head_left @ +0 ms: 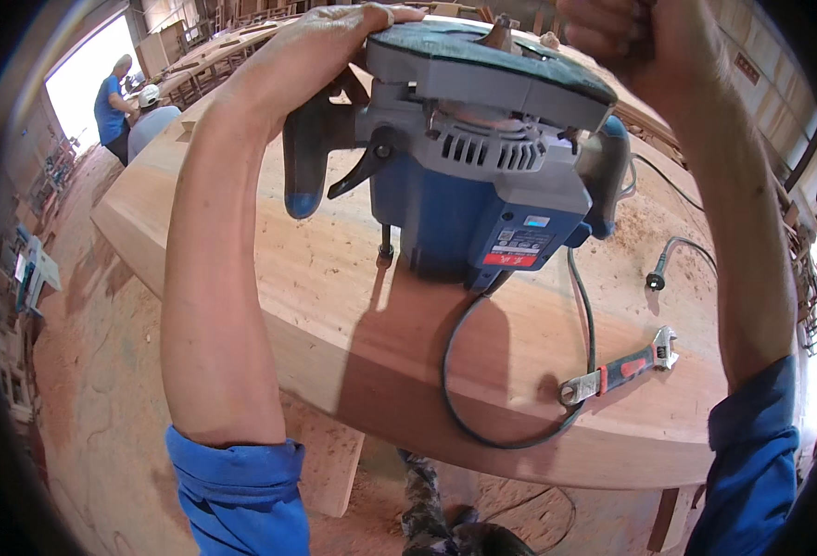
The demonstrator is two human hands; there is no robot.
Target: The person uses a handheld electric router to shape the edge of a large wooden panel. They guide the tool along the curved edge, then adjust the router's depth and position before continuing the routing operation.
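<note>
A blue and grey plunge router stands upside down on a thick wooden slab, its dark base plate uppermost. From the middle of the base a pointed metal bit sticks up. My left hand grips the base's far left edge, its fingers partly cut off by the picture's top. Above the base's right side is my right hand, apart from the router, fingers curled closed; what they hold, if anything, is hidden. An adjustable wrench with a black and red handle lies on the slab, right of the cord.
The router's black cord loops over the slab's near edge. Its plug lies on the right among wood shavings. Two people are at the far left, by more timber. Sawdust covers the floor. A loose board sits below the slab.
</note>
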